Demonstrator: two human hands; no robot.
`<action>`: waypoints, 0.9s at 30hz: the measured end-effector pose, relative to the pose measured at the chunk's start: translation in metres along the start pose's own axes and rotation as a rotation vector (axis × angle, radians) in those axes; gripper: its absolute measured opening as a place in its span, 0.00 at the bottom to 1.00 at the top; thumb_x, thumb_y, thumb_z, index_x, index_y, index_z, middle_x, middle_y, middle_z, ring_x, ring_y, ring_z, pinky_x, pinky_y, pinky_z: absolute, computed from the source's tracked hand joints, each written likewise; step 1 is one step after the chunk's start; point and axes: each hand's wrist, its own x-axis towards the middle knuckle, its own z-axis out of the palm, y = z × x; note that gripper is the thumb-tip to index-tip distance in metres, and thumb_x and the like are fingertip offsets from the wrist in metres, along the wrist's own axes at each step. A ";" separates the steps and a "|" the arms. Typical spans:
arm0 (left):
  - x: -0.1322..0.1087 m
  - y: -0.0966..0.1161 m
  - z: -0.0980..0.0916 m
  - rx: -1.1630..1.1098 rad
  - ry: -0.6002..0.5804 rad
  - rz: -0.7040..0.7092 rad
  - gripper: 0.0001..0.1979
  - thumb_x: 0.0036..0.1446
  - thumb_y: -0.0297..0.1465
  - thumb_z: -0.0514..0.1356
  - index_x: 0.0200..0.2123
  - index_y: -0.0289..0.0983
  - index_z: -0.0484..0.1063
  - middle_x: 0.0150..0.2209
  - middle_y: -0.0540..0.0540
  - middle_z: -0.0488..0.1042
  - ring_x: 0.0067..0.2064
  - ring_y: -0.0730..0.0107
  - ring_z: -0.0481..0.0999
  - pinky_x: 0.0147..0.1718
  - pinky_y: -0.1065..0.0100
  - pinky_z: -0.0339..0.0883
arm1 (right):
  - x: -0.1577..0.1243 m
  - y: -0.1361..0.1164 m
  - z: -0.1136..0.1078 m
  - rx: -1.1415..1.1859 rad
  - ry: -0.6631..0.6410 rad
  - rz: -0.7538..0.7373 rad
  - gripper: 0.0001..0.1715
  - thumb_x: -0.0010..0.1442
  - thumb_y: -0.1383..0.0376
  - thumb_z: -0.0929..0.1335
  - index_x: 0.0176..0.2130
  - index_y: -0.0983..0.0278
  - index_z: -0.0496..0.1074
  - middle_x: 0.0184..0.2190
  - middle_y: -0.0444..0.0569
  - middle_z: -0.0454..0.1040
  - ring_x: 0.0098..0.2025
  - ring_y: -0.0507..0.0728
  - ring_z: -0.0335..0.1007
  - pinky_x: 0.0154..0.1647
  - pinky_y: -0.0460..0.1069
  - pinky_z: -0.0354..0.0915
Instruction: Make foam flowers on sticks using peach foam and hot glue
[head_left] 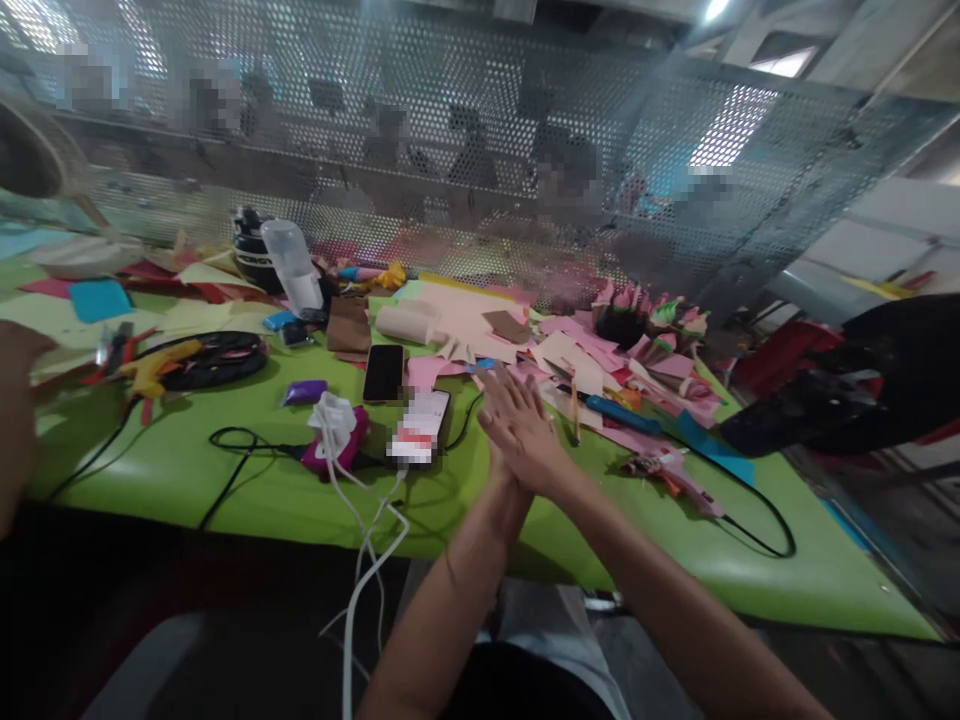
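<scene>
Above the near part of the green table, my right hand (pixel 529 440) lies flat over my left hand (pixel 498 468), palm against palm. The fingers of the right one are stretched out and point away from me. Most of the left hand is hidden beneath it; what shows of its fingers looks straight. I see nothing held between them. Just left of the hands lies a lit phone (pixel 417 430) with a white cable plugged in. A pencil (pixel 575 415) and a blue-handled tool (pixel 622 414) rest to their right, and pink paper pieces (pixel 555 355) spread beyond the fingertips.
A dark phone (pixel 383 373), a purple packet (pixel 305 392) and a magenta box (pixel 337 450) with tissue lie left. Farther left is a yellow glue gun (pixel 161 367). Paper flowers (pixel 660 315) and a corded pink tool (pixel 679 480) are right. A perforated metal screen (pixel 450 150) stands behind.
</scene>
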 end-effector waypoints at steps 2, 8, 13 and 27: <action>-0.003 -0.001 -0.003 -0.164 -0.105 -0.006 0.28 0.68 0.43 0.38 0.61 0.47 0.67 0.65 0.46 0.66 0.67 0.64 0.62 0.63 0.54 0.58 | 0.018 0.004 -0.006 -0.036 0.094 0.056 0.36 0.70 0.47 0.52 0.70 0.57 0.53 0.74 0.52 0.44 0.74 0.65 0.36 0.71 0.69 0.35; 0.002 0.001 -0.025 -0.648 -0.256 -0.194 0.33 0.65 0.52 0.41 0.61 0.40 0.68 0.62 0.40 0.69 0.65 0.60 0.66 0.64 0.58 0.57 | 0.064 0.018 -0.035 0.234 0.078 -0.022 0.39 0.70 0.45 0.45 0.70 0.56 0.53 0.70 0.50 0.56 0.72 0.60 0.49 0.69 0.61 0.51; 0.005 0.002 -0.028 -0.647 -0.324 -0.145 0.32 0.65 0.53 0.40 0.61 0.45 0.68 0.64 0.44 0.67 0.66 0.58 0.64 0.64 0.53 0.57 | 0.039 0.013 -0.025 0.013 0.076 -0.014 0.41 0.67 0.41 0.50 0.69 0.57 0.56 0.70 0.52 0.55 0.73 0.66 0.45 0.70 0.68 0.42; -0.011 -0.002 -0.015 -0.447 -0.206 -0.126 0.30 0.66 0.50 0.39 0.66 0.50 0.59 0.69 0.48 0.59 0.67 0.53 0.62 0.63 0.44 0.57 | 0.010 0.010 -0.010 -0.127 0.098 -0.005 0.34 0.70 0.49 0.53 0.69 0.56 0.55 0.72 0.49 0.50 0.74 0.64 0.39 0.72 0.67 0.36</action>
